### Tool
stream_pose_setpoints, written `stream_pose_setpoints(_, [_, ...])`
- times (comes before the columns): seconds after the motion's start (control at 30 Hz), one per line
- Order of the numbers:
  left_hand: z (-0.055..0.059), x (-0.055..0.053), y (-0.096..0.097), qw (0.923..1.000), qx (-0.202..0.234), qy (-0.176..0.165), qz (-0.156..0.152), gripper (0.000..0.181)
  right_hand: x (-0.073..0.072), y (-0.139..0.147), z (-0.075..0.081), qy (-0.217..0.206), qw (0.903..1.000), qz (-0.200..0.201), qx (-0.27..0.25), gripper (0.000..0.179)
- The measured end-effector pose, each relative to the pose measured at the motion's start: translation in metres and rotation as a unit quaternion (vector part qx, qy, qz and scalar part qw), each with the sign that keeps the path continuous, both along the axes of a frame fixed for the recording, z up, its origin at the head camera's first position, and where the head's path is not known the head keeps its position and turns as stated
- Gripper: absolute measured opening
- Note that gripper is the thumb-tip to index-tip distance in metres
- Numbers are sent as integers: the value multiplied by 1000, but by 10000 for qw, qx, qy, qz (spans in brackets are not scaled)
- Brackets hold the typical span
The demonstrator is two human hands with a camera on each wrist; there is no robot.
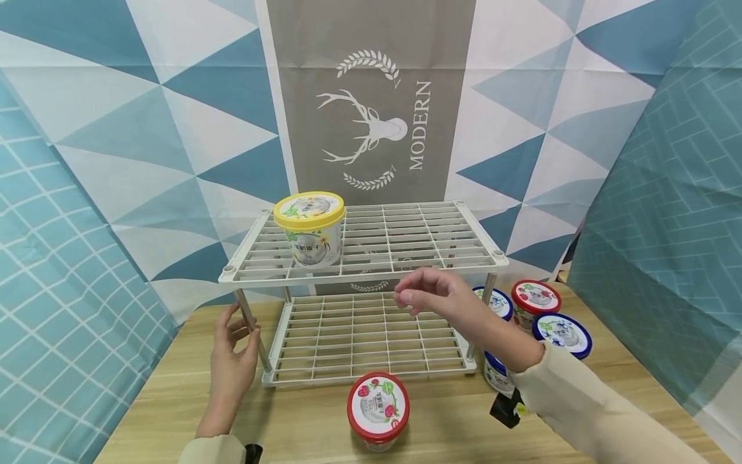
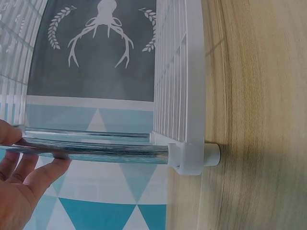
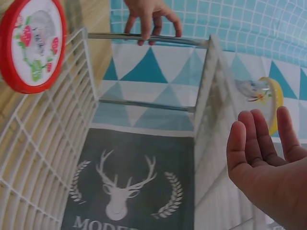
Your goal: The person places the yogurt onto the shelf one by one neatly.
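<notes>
A white two-tier rack (image 1: 371, 274) with metal posts stands on the wooden table. My left hand (image 1: 233, 367) pinches its front left post (image 2: 115, 152), with the thumb on one side and the fingers on the other. Before the upper shelf, toward the right, my right hand (image 1: 455, 304) hovers with loosely bent fingers and nothing in them. On the upper shelf, at the left, sits a yellow-lidded tub (image 1: 315, 243). A red-lidded tub (image 1: 378, 407) with strawberries on its lid is on the table in front of the rack.
Right of the rack, partly behind my right forearm, several tubs stand together: a red-lidded one (image 1: 536, 296) and blue-lidded ones, such as the blue-lidded tub (image 1: 562, 334) at the outer side. A patterned cloth (image 1: 371, 38) with a deer head hangs behind the rack.
</notes>
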State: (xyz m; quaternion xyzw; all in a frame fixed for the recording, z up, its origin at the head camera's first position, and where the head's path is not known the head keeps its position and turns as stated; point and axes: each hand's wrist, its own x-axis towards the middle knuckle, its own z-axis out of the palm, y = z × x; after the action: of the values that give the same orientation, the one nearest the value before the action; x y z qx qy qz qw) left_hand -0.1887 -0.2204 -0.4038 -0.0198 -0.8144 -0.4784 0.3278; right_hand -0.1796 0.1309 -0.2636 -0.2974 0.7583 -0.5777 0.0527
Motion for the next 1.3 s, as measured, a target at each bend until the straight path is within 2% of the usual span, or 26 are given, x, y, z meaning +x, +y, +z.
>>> stream_pose_setpoints(0.13, [0,1,0,10000,1,6,10,62,-1,6,-15,-91,9999,15,112,34])
stream_pose_setpoints(0.33, [-1,0,0,10000,-12,-11,-35,62,1,15,-40,-468,9986,-29,228,34])
stream_pose_setpoints(0.43, [-1,1,0,10000,15,-25,-42,62,3,18,-54,-620,9980,-29,154,35])
stream_pose_setpoints(0.67, [-2,-1,2,9998,147,31,-88,61,6,20,-81,-882,9955,305,-186,39])
stream_pose_setpoints(0.83, [-1,-2,2,9998,177,9,-51,61,6,22,-96,-1133,9934,172,-75,39])
stream_pose_setpoints(1.07, [0,0,1,9998,187,27,-115,61,5,24,-117,-1294,9914,166,48,44])
stream_pose_setpoints(1.3, [-1,-1,1,9999,94,-37,-52,61,5,27,-141,-1331,9905,301,177,48])
